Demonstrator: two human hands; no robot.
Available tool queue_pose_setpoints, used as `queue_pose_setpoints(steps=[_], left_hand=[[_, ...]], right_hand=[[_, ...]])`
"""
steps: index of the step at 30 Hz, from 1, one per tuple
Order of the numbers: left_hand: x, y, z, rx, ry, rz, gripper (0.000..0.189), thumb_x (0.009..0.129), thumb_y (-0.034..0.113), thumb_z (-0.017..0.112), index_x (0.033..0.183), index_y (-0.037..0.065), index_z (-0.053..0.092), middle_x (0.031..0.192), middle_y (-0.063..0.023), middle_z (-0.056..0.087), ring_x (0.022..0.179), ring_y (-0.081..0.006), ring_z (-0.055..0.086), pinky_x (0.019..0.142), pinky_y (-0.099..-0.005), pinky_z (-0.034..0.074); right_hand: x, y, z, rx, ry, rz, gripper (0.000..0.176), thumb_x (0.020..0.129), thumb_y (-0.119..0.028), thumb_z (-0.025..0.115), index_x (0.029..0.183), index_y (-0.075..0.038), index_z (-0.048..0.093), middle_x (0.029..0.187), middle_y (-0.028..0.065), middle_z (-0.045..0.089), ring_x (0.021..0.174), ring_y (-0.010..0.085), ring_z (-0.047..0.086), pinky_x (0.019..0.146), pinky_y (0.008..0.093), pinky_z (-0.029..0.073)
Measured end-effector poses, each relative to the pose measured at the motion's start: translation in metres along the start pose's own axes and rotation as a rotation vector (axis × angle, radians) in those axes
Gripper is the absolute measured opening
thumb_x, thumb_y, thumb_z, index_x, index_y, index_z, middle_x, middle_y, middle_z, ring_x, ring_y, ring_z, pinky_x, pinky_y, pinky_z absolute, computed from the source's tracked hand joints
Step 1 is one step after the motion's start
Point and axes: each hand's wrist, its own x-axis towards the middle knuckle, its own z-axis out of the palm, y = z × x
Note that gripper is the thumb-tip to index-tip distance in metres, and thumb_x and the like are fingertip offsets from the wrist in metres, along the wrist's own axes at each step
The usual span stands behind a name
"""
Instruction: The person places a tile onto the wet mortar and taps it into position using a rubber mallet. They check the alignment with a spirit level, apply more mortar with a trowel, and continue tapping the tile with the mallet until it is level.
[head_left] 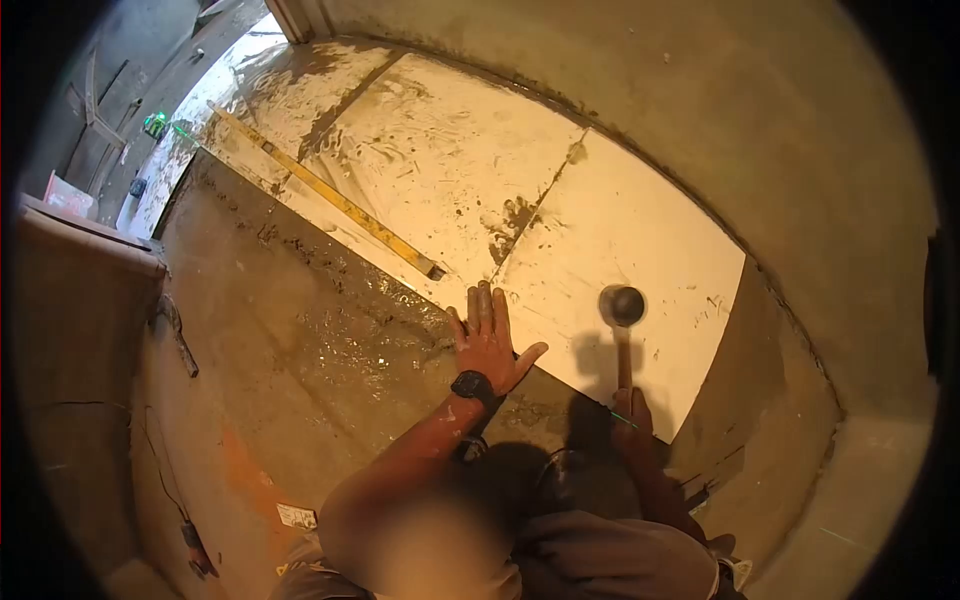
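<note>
A large white floor tile (pixel 640 240) lies on the floor in front of me, next to two other laid tiles. My left hand (pixel 487 338) rests flat with fingers spread on the near edge of this tile, a black watch on its wrist. My right hand (pixel 630 415) is closed around the wooden handle of a rubber mallet (pixel 621 306). The mallet's dark round head is over the tile's surface, slightly blurred.
A long yellow level (pixel 330 195) lies across the neighbouring tiles (pixel 420 150). Wet grey mortar bed (pixel 300 340) covers the untiled floor to the left. Concrete walls (pixel 780 130) curve close around the right and back. A green laser device (pixel 155 124) sits far left.
</note>
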Motion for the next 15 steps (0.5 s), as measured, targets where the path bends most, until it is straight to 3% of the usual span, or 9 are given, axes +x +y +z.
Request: queue_pose_setpoints(steps=[1,2,3,5,6,8,12,14,15], left_hand=[[-0.002,0.001,-0.001,0.001,-0.001,0.005,0.116,0.088,0.081,0.048,0.159,-0.006,0.02,0.166,-0.0307,0.014,0.156,-0.0434,0.006,0.12,-0.0689,0.001],[-0.001,0.002,-0.003,0.011,-0.011,-0.006,0.116,0.088,0.081,0.048,0.159,-0.006,0.02,0.166,-0.03,0.014,0.156,-0.0426,0.007,0.12,-0.0689,0.001],[0.0,0.003,-0.005,0.022,-0.019,-0.016,0.116,0.088,0.081,0.048,0.159,-0.005,0.019,0.166,-0.0294,0.014,0.157,-0.0418,0.007,0.12,-0.0689,0.001],[-0.001,0.003,-0.006,0.028,-0.023,-0.019,0.116,0.088,0.081,0.048,0.159,-0.005,0.019,0.166,-0.0288,0.014,0.157,-0.0412,0.007,0.12,-0.0692,0.001],[-0.001,0.003,-0.006,0.033,-0.03,-0.028,0.116,0.088,0.081,0.048,0.16,-0.005,0.018,0.167,-0.0283,0.015,0.157,-0.0406,0.007,0.12,-0.0694,0.001],[-0.002,0.003,-0.008,0.022,-0.03,-0.031,0.115,0.088,0.08,0.049,0.16,-0.005,0.018,0.167,-0.0282,0.015,0.157,-0.0407,0.007,0.12,-0.0698,0.001],[-0.005,0.001,-0.009,0.007,-0.023,-0.023,0.115,0.089,0.079,0.049,0.159,-0.006,0.018,0.167,-0.028,0.014,0.157,-0.0408,0.007,0.12,-0.0705,0.002],[-0.005,0.0,-0.008,0.014,-0.04,-0.024,0.116,0.089,0.08,0.048,0.159,-0.006,0.017,0.167,-0.028,0.014,0.157,-0.0407,0.006,0.12,-0.0704,0.002],[-0.005,0.0,-0.009,0.02,-0.057,-0.032,0.116,0.089,0.08,0.048,0.159,-0.006,0.016,0.167,-0.028,0.013,0.157,-0.0405,0.006,0.12,-0.0704,0.002]], right_hand=[[-0.004,-0.008,0.0,0.166,-0.079,0.334,0.021,0.107,-0.021,0.045,0.104,-0.002,0.055,0.072,0.0145,0.057,0.061,0.0309,0.059,0.055,0.0418,0.046],[-0.015,0.019,0.007,0.107,-0.085,0.145,0.022,0.108,-0.023,0.043,0.101,-0.005,0.055,0.071,0.0135,0.058,0.06,0.0322,0.059,0.055,0.0437,0.046],[-0.013,0.013,0.007,0.108,-0.078,0.141,0.022,0.108,-0.023,0.043,0.101,-0.005,0.055,0.071,0.0135,0.058,0.06,0.0322,0.059,0.055,0.0437,0.046],[-0.009,-0.003,0.008,0.308,-0.067,0.387,0.017,0.107,-0.02,0.045,0.102,-0.007,0.054,0.076,0.014,0.057,0.06,0.0337,0.058,0.055,0.0449,0.046],[-0.01,0.007,0.013,0.307,-0.061,0.381,0.017,0.107,-0.02,0.045,0.102,-0.007,0.054,0.076,0.014,0.057,0.06,0.0337,0.058,0.055,0.0449,0.046],[-0.013,0.034,0.03,-0.005,-0.182,0.044,0.01,0.104,-0.015,0.049,0.103,-0.007,0.054,0.086,0.0153,0.056,0.061,0.033,0.057,0.054,0.0438,0.046],[-0.016,0.011,0.012,0.089,-0.213,0.145,0.009,0.101,-0.013,0.053,0.105,-0.005,0.055,0.093,0.0162,0.056,0.063,0.0325,0.057,0.053,0.0432,0.047],[-0.029,0.025,0.02,-0.453,0.064,-0.356,0.011,0.102,-0.014,0.052,0.105,-0.004,0.057,0.095,0.0156,0.057,0.063,0.0313,0.057,0.053,0.0431,0.048],[-0.033,0.033,0.022,-0.458,0.072,-0.353,0.011,0.102,-0.014,0.052,0.105,-0.004,0.057,0.095,0.0156,0.057,0.063,0.0313,0.057,0.053,0.0431,0.048]])
